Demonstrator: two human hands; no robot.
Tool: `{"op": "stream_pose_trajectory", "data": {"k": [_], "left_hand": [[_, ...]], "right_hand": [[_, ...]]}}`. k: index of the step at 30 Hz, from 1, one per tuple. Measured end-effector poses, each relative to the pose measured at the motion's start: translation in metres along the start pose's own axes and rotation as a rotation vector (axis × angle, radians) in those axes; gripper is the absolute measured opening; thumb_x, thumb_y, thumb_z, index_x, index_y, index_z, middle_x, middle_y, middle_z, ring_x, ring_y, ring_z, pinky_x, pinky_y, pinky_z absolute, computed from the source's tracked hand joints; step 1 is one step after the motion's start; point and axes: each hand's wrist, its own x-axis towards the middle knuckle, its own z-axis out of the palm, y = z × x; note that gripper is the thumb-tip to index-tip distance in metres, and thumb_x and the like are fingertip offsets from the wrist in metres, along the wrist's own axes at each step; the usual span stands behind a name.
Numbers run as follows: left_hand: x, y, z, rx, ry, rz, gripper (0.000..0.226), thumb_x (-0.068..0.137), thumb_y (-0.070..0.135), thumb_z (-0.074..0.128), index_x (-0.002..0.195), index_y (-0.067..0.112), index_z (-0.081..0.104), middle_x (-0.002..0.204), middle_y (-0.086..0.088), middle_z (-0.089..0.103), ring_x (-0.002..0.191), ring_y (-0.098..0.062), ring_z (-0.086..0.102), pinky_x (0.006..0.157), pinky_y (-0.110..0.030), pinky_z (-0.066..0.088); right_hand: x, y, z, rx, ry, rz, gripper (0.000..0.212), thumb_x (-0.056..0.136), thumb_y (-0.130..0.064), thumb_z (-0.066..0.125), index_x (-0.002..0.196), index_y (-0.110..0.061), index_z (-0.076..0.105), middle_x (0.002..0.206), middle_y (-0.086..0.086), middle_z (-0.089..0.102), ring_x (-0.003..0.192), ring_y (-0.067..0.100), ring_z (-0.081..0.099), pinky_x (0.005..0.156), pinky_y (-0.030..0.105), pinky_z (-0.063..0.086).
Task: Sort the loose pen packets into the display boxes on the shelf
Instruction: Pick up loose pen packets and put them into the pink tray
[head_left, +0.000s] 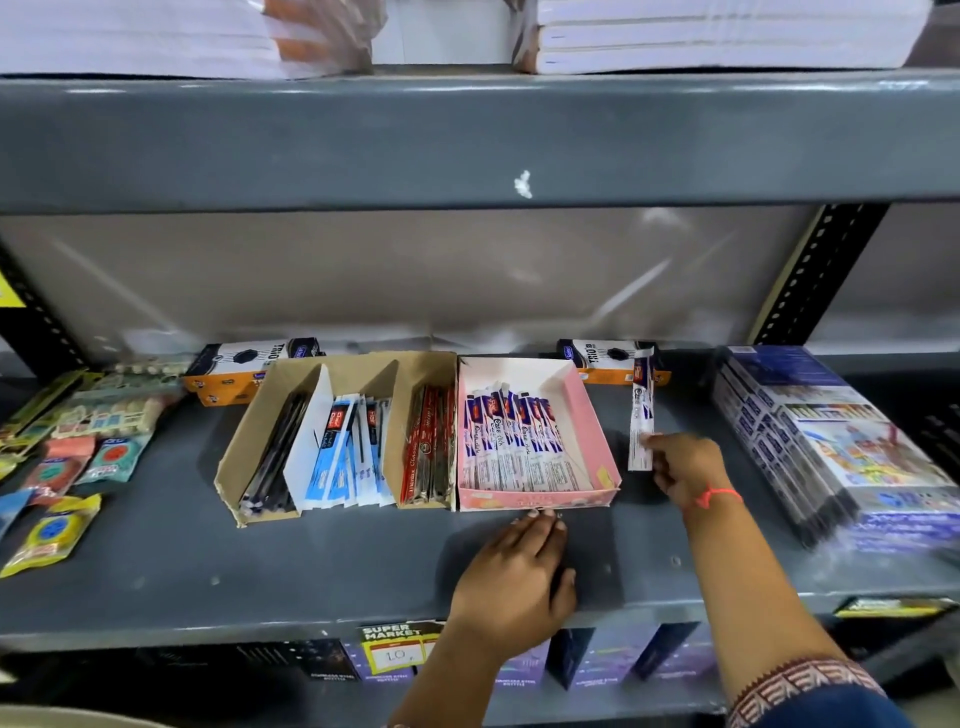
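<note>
1. Head view: a grey shelf (260, 571) is seen from above, with a pink box (597, 431) near its middle as the landmark.
2. Rows of white-and-blue pen packets (514, 447) are laid inside the pink box.
3. One loose packet (642, 415) is pinched at its lower end by the right hand (685, 467), just right of the pink box and outside it.
4. The left hand (519, 577) is laid flat on the shelf, fingers together, fingertips touching the pink box's front wall.
5. A brown box (249, 441) with black, blue and red packets is set against the pink box's left side.
</note>
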Motion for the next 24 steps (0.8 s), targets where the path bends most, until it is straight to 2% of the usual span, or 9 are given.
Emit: {"op": "stream_pose_trajectory", "data": {"k": [3, 8, 10, 12, 16, 19, 22, 23, 24], "left_hand": [[0.001, 0.0, 0.001, 0.005, -0.037, -0.011, 0.051, 0.078, 0.041, 0.037, 0.104, 0.017, 0.074, 0.11, 0.001, 0.07, 0.098, -0.013, 0.065, 0.081, -0.026, 0.051], [0.0, 0.0, 0.0, 0.031, -0.012, -0.036, 0.054, 0.081, 0.04, 0.035, 0.109, 0.012, 0.071, 0.114, -0.004, 0.068, 0.103, -0.018, 0.064, 0.086, -0.03, 0.05], [0.0, 0.0, 0.0, 0.041, 0.013, -0.016, 0.065, 0.085, 0.043, 0.022, 0.127, 0.009, 0.058, 0.134, -0.007, 0.054, 0.122, -0.022, 0.051, 0.102, -0.032, 0.035], [0.001, 0.0, 0.001, 0.058, 0.025, -0.004, 0.074, 0.084, 0.046, 0.012, 0.138, 0.009, 0.045, 0.145, -0.006, 0.04, 0.132, -0.022, 0.037, 0.109, -0.03, 0.021], [0.0, -0.001, 0.002, 0.07, 0.055, 0.003, 0.076, 0.083, 0.046, 0.009, 0.139, 0.009, 0.044, 0.146, -0.005, 0.038, 0.133, -0.021, 0.036, 0.108, -0.029, 0.021], [0.0, -0.001, -0.001, 0.063, 0.047, -0.004, 0.069, 0.085, 0.044, 0.017, 0.131, 0.008, 0.054, 0.138, -0.007, 0.05, 0.124, -0.022, 0.048, 0.103, -0.031, 0.032], [0.0, 0.0, 0.0, 0.036, -0.008, 0.004, 0.084, 0.078, 0.049, -0.001, 0.145, 0.011, 0.034, 0.151, -0.005, 0.031, 0.137, -0.02, 0.027, 0.111, -0.029, 0.017], [0.0, 0.0, -0.001, 0.019, 0.004, -0.003, 0.085, 0.077, 0.049, -0.002, 0.146, 0.011, 0.032, 0.151, -0.005, 0.029, 0.137, -0.019, 0.025, 0.112, -0.029, 0.016], [0.001, 0.001, -0.003, 0.014, 0.017, -0.013, 0.082, 0.079, 0.048, 0.002, 0.143, 0.01, 0.038, 0.148, -0.006, 0.036, 0.135, -0.02, 0.032, 0.11, -0.029, 0.021]], "right_hand": [[-0.014, -0.004, -0.007, 0.162, -0.06, -0.026, 0.022, 0.086, -0.005, 0.058, 0.067, -0.015, 0.058, 0.039, -0.004, 0.051, 0.041, 0.01, 0.037, 0.04, 0.015, 0.028], [-0.039, -0.009, -0.008, 0.207, -0.197, -0.07, 0.022, 0.087, -0.006, 0.057, 0.07, -0.019, 0.057, 0.038, -0.012, 0.06, 0.054, 0.007, 0.047, 0.05, 0.017, 0.035], [-0.047, -0.009, -0.006, 0.215, -0.226, -0.08, 0.023, 0.087, -0.004, 0.057, 0.07, -0.019, 0.057, 0.038, -0.011, 0.061, 0.057, 0.009, 0.046, 0.053, 0.019, 0.033], [-0.051, -0.006, -0.005, 0.21, -0.25, -0.08, 0.023, 0.086, -0.003, 0.058, 0.069, -0.019, 0.058, 0.04, -0.01, 0.063, 0.055, 0.008, 0.049, 0.052, 0.018, 0.035], [-0.056, -0.001, -0.003, 0.176, -0.29, -0.083, 0.021, 0.085, -0.005, 0.06, 0.07, -0.019, 0.061, 0.043, -0.008, 0.065, 0.041, 0.001, 0.054, 0.043, 0.012, 0.039], [-0.056, 0.0, 0.0, 0.15, -0.296, -0.087, 0.02, 0.085, -0.005, 0.062, 0.07, -0.018, 0.061, 0.044, -0.009, 0.067, 0.039, -0.001, 0.056, 0.046, 0.013, 0.04], [-0.058, -0.002, 0.004, 0.101, -0.274, -0.104, 0.021, 0.084, -0.002, 0.062, 0.068, -0.016, 0.06, 0.044, -0.007, 0.067, 0.041, 0.002, 0.057, 0.043, 0.012, 0.041], [-0.059, -0.004, 0.008, 0.072, -0.26, -0.12, 0.023, 0.084, 0.0, 0.061, 0.067, -0.015, 0.06, 0.043, -0.006, 0.067, 0.04, 0.003, 0.056, 0.04, 0.012, 0.041], [-0.058, -0.005, 0.013, 0.024, -0.237, -0.139, 0.024, 0.084, 0.004, 0.06, 0.066, -0.013, 0.059, 0.042, -0.005, 0.066, 0.038, 0.005, 0.054, 0.038, 0.012, 0.04]]}}
